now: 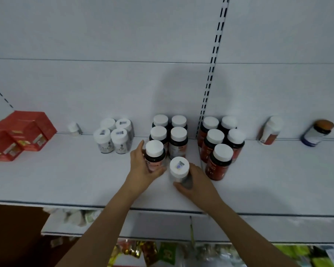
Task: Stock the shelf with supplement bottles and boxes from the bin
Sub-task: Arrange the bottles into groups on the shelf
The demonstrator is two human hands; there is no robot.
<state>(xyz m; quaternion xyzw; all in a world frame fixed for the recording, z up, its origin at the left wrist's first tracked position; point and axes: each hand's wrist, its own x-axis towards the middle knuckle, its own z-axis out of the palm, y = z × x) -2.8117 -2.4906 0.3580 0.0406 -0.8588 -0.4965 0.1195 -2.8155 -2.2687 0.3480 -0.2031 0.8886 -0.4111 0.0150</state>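
My left hand (141,166) grips a dark bottle with a white cap and pink label (154,154), standing at the front of a double row of like bottles (169,130) on the white shelf (66,180). My right hand (193,183) holds a pale bottle with a white stickered cap (179,168) just right of it, in front of the right-hand row. To the right stands a cluster of dark bottles with red labels (220,143). The bin is out of view.
Several small white bottles (114,135) stand left of the rows, a tiny one (74,128) beyond them, and red boxes (21,135) at the far left. Two single bottles (270,132) (318,134) stand far right. A slotted upright (210,78) runs up the back panel. Packets hang below.
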